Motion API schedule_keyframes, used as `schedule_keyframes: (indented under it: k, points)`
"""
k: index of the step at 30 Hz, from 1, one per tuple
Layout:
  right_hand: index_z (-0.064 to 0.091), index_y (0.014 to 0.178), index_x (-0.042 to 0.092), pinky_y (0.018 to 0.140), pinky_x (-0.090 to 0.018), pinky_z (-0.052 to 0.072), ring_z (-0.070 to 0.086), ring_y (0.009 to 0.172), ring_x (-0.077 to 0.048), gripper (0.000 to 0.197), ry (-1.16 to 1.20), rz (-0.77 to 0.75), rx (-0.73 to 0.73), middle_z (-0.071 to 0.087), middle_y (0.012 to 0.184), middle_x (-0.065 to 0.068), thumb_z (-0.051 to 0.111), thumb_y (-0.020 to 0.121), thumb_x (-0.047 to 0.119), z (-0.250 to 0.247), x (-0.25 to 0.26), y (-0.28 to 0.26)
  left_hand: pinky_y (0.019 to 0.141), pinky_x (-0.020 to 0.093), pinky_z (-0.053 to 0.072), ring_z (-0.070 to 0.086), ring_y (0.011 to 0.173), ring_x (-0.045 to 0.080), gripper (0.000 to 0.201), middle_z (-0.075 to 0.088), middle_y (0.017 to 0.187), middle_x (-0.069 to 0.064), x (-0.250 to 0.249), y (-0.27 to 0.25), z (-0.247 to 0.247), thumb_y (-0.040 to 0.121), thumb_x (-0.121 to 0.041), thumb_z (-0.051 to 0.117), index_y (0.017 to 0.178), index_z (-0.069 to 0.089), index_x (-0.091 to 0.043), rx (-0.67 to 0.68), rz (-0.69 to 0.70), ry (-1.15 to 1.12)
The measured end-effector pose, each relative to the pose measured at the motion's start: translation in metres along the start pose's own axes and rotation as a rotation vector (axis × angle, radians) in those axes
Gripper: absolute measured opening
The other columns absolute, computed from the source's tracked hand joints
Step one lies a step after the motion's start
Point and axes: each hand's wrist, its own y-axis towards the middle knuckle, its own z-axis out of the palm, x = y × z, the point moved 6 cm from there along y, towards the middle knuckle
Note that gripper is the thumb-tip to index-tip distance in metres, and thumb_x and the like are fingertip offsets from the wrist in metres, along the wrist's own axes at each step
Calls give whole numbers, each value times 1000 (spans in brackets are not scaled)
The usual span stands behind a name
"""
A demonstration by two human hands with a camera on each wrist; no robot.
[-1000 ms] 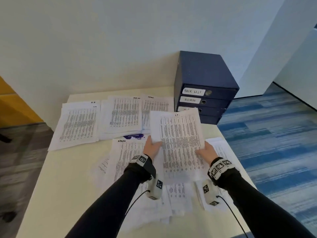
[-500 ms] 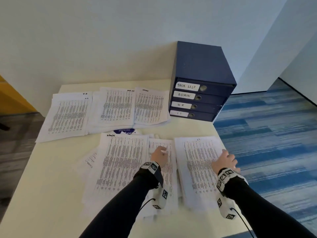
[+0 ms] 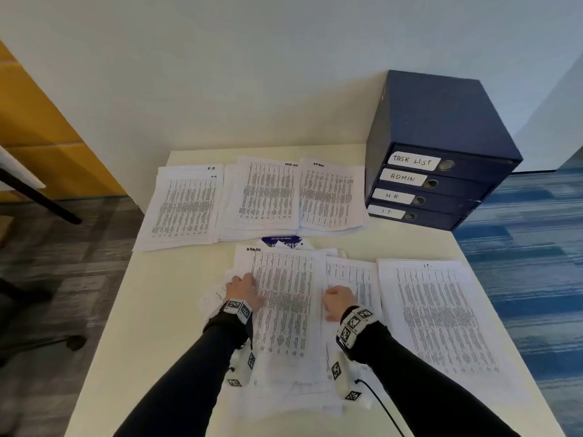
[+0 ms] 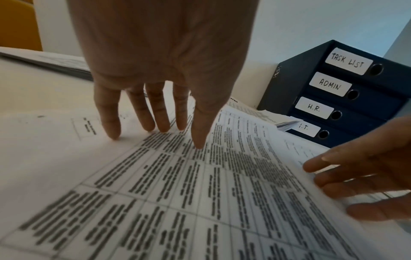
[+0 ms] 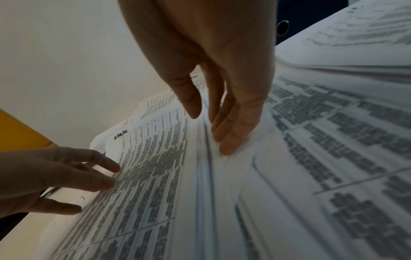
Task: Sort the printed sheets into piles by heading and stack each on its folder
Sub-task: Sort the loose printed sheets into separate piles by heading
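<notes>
A loose heap of printed sheets lies in the middle of the table, topped by a sheet headed ADMIN (image 3: 285,298). My left hand (image 3: 244,280) rests with straight fingers (image 4: 109,123) on that sheet's left edge. At the sheet's right edge my right hand (image 3: 336,294) touches the paper with straight fingers (image 5: 231,139); it grips nothing that I can see. An I.T. pile (image 3: 441,313) lies to the right. At the back lie the H.R. pile (image 3: 186,206), the TASK LIST pile (image 3: 268,197) and the ADMIN pile (image 3: 331,197). Dark blue folders (image 3: 441,171) labelled TASK LIST, ADMIN, H.R. and I.T. stand stacked at the back right.
The cream table (image 3: 151,310) shows bare surface on its left side. A purple-printed item (image 3: 284,241) peeks out between the back piles and the middle heap. The wall stands right behind the table. Blue carpet lies off the right edge and dark floor off the left.
The sheet both hands held up a second ago now lies on the I.T. pile. Both hands have moved left to the edges of the ADMIN sheet on the middle heap.
</notes>
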Motion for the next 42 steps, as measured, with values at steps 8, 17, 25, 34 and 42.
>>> schedule_keyframes:
  k: [8,17,25,34,42]
  points:
    - [35,117,13,65,-28,45,52,68,-17,38,22,-66,-171,52,88,-4,59,88,11,17,4,-3,95,38,40,41,115,29,88,34,126,11,20,4,-4,66,-41,82,129,27,-12,-122,-179,-84]
    - [43,113,15,70,-28,48,59,77,-17,37,-177,-132,-120,58,85,-2,64,84,9,7,-12,-10,94,43,41,44,116,33,53,37,129,14,21,11,-26,87,-28,61,130,36,-10,-238,-17,-238]
    - [41,123,14,59,-23,47,54,62,-13,42,-237,-151,-65,53,73,-1,60,87,6,-7,-25,-13,93,39,43,53,109,34,40,44,125,15,3,22,-18,91,-21,55,126,41,-9,-98,36,-281]
    - [8,151,13,106,-38,34,38,133,-32,72,-242,-156,-185,23,152,-16,52,95,21,7,-1,-28,81,36,44,58,98,30,36,55,113,11,0,8,-18,90,-18,54,123,41,-12,-203,62,-361]
    - [4,150,10,95,-34,42,50,117,-30,71,-246,-127,-197,21,147,-18,48,97,27,11,2,-26,73,29,42,57,84,22,28,58,101,4,-4,-3,-21,90,-27,57,114,45,-17,-261,123,-368]
